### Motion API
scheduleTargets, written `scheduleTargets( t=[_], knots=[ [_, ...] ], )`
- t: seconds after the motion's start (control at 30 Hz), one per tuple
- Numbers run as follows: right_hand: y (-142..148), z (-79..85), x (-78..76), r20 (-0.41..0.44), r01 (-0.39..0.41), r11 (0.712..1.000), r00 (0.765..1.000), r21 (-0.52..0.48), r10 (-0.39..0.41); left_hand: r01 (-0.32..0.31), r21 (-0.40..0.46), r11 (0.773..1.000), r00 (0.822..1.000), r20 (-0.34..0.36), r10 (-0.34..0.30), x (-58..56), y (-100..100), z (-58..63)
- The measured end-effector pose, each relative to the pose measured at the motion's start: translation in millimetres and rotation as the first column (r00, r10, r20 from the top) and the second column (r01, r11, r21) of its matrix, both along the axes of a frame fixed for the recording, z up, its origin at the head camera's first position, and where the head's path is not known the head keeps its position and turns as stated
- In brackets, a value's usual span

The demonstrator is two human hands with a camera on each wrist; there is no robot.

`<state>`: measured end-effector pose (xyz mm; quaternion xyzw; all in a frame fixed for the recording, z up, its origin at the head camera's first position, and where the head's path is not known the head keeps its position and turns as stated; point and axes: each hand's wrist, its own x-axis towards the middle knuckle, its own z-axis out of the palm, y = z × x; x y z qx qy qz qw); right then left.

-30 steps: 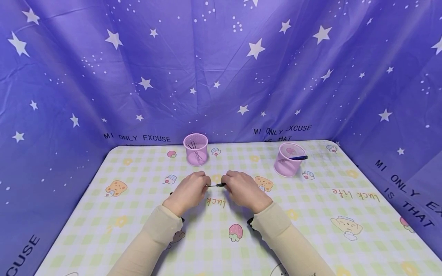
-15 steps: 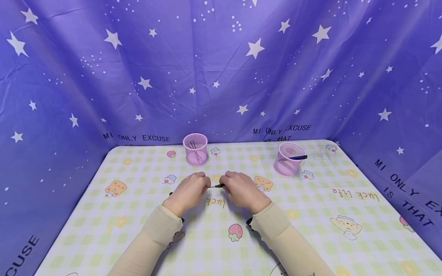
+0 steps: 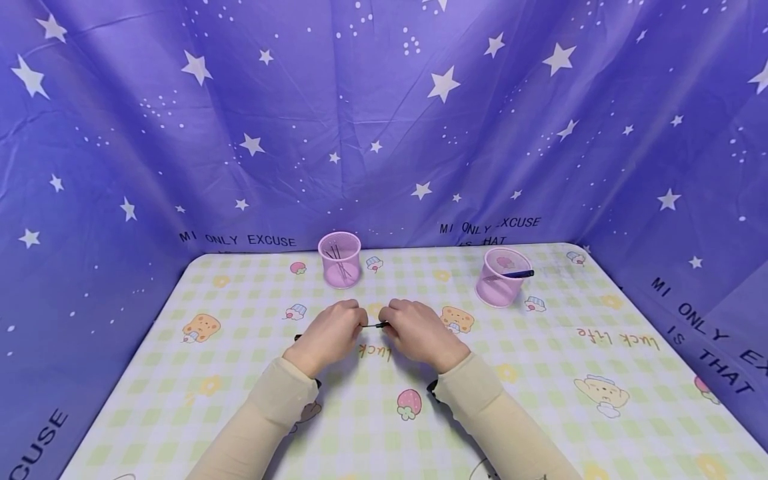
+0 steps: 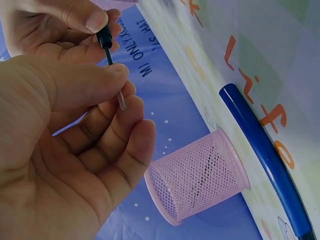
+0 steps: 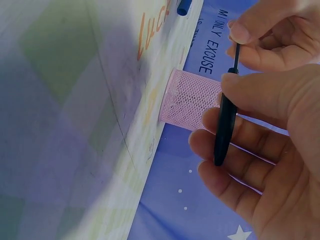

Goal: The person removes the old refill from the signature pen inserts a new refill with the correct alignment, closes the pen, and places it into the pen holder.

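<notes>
Over the middle of the table, my left hand [image 3: 333,333] pinches a thin pen refill [image 4: 110,57] between thumb and fingertips, its clear end poking out past them. My right hand [image 3: 425,333] grips the dark, tapered pen section [image 5: 227,120] from which the refill comes out, thumb on top and fingers beneath. The two hands face each other with a short stretch of refill showing between them. On the table by my left hand lies a blue pen barrel [image 4: 265,155], mostly hidden by that hand in the head view.
A pink mesh cup [image 3: 342,267] with several thin sticks stands behind the hands, left of centre. Another pink mesh cup [image 3: 499,287], with a dark blue pen [image 3: 519,274] leaning in it, is at the back right. A starry purple curtain [image 3: 384,120] closes off the table's back and sides.
My right hand has shifted slightly left with the pen section, so the hands are a little closer together. My left hand has barely moved; both keep their holds.
</notes>
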<state>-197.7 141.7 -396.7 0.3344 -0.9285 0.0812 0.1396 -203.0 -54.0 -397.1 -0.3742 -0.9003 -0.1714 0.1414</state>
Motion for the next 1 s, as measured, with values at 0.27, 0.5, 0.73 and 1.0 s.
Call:
scheduleTargets(
  t=[0.27,0.5,0.73,1.0],
  knots=[
    [-0.7,1.5,1.4,0.005,-0.019,0.999,1.0,-0.027,0.019,0.014,-0.007,1.0,1.0,0.024,-0.013,2.3,1.3,3.8],
    [-1.4,0.9,1.9,-0.002,-0.046,0.998,0.999,-0.037,0.046,0.018,-0.013,1.0,0.999,0.037,-0.017,4.8,2.0,6.1],
    [-1.7,2.2,2.3,0.006,-0.051,0.998,0.999,-0.034,0.052,0.018,-0.015,1.0,1.0,0.021,-0.018,5.5,2.3,6.6],
    [-2.5,2.1,2.0,-0.011,-0.071,0.997,0.997,-0.029,0.071,0.026,-0.017,1.0,1.0,0.011,-0.025,5.4,2.3,6.6]
  ],
)
